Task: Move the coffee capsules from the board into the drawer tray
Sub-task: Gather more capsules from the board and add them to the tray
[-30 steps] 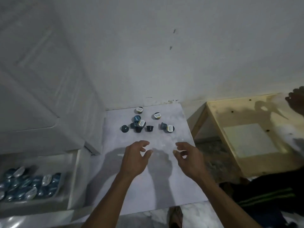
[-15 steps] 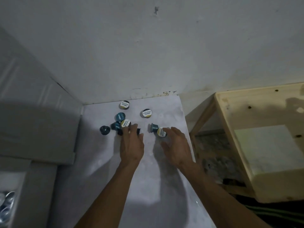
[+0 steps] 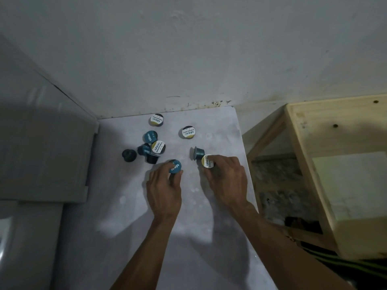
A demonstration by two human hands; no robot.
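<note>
At the far left edge a pale, glossy surface (image 3: 8, 243) is cut off; I cannot tell if it is the drawer tray, and nothing inside it shows. To its right lies the white board (image 3: 129, 237), reaching to the far wall (image 3: 188, 49). A dark capsule (image 3: 129, 155) sits bottom up at the left of a cluster; just right of it, several blue capsules (image 3: 150, 136) and a white-lidded one (image 3: 158, 147) lie touching, partly overlapping, so their count is hard to make out. My left hand (image 3: 164, 189) pinches a blue-lidded capsule (image 3: 175, 166) in curled fingertips. Farther off stand two white-lidded capsules (image 3: 156, 119) apart from each other. A blue capsule on its side (image 3: 198, 153) lies just beside my right hand (image 3: 227, 183), whose curled fingers grip a white-lidded capsule (image 3: 207, 161), its body hidden. At the right a wooden frame (image 3: 310, 185) runs out of view.
</note>
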